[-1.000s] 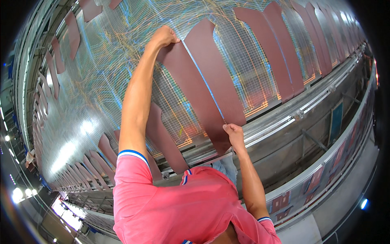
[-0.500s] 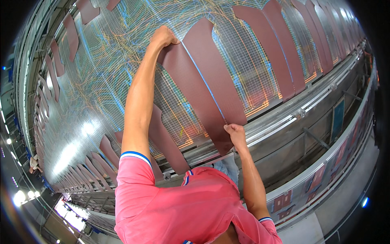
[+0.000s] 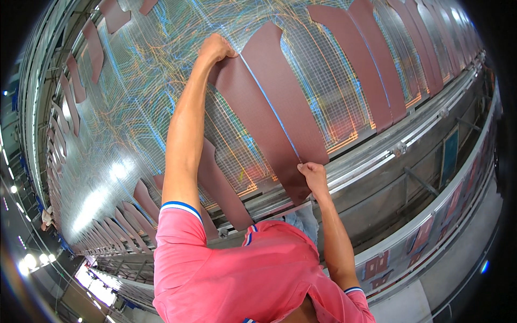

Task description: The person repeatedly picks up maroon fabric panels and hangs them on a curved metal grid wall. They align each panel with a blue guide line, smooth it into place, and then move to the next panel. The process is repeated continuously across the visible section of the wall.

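Observation:
A long maroon fabric panel (image 3: 250,116) lies lengthwise on a printing table (image 3: 229,156) covered in coloured lines. At its far end, my left hand (image 3: 216,48) is closed on the corner. Near the front edge of the table, my right hand (image 3: 314,176) pinches the panel's right edge between thumb and fingers. The panel's near end hangs over the table rail towards my body. Right beside it lies a second maroon panel (image 3: 283,89), flat, with a thin blue line showing between the two.
More maroon panels in pairs (image 3: 371,64) lie along the table to the right. Others (image 3: 221,185) lie to the left and along the far edge (image 3: 94,51). A metal rail (image 3: 371,167) runs along the front edge. Another table with maroon pieces (image 3: 377,264) stands at the lower right.

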A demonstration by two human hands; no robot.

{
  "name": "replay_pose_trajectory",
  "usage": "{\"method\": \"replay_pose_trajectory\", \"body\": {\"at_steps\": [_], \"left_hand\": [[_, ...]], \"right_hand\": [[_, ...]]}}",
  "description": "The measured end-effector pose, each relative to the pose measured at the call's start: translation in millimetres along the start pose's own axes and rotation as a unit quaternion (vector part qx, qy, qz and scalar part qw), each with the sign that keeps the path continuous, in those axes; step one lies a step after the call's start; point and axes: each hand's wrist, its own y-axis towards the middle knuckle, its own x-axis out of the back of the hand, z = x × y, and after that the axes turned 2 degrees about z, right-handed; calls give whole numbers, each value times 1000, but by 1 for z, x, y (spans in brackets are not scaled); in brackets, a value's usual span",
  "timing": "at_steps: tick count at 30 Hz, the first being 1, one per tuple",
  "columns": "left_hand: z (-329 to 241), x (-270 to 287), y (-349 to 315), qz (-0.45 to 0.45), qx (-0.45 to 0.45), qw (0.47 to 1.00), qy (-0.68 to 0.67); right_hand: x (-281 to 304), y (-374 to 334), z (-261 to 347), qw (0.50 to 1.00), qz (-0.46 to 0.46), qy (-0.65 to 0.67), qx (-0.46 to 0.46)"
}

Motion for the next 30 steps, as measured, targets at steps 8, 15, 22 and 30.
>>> {"method": "replay_pose_trajectory", "body": {"at_steps": [8, 15, 22, 30], "left_hand": [[-10, 2, -8, -1, -32, 999, 33], [-14, 5, -18, -6, -54, 998, -8], [-1, 1, -6, -31, -65, 997, -6], [-9, 3, -10, -9, -53, 999, -10]], "right_hand": [[-3, 0, -1, 996, -15, -83, 21], [-5, 4, -1, 992, -36, -120, -21], [-7, 4, 3, 994, -42, -90, -52], [-12, 8, -1, 994, -61, -63, -71]]}}
